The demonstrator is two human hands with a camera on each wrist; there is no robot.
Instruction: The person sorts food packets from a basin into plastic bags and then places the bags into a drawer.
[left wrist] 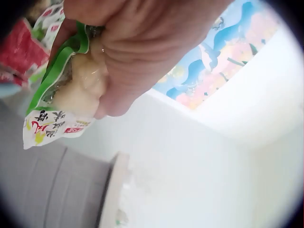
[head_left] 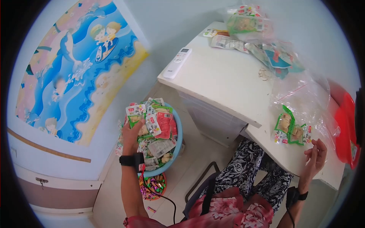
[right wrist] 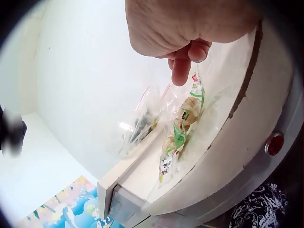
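My left hand grips a clear, green-edged snack packet with pale food inside, thumb and fingers closed round one end. It is over a blue basin heaped with similar sealed packets, among them a red one. On the right, my right hand hovers by the table edge, fingers loosely bent and holding nothing. Just beyond its fingertips, two green-edged snack packets lie on the white table. In the right wrist view that hand shows above the same pair.
A clear plastic bag and a red basin are at the table's right. Toward the back are more bagged packets and a white remote control. An orange basket of wrapped candies sits below the blue basin.
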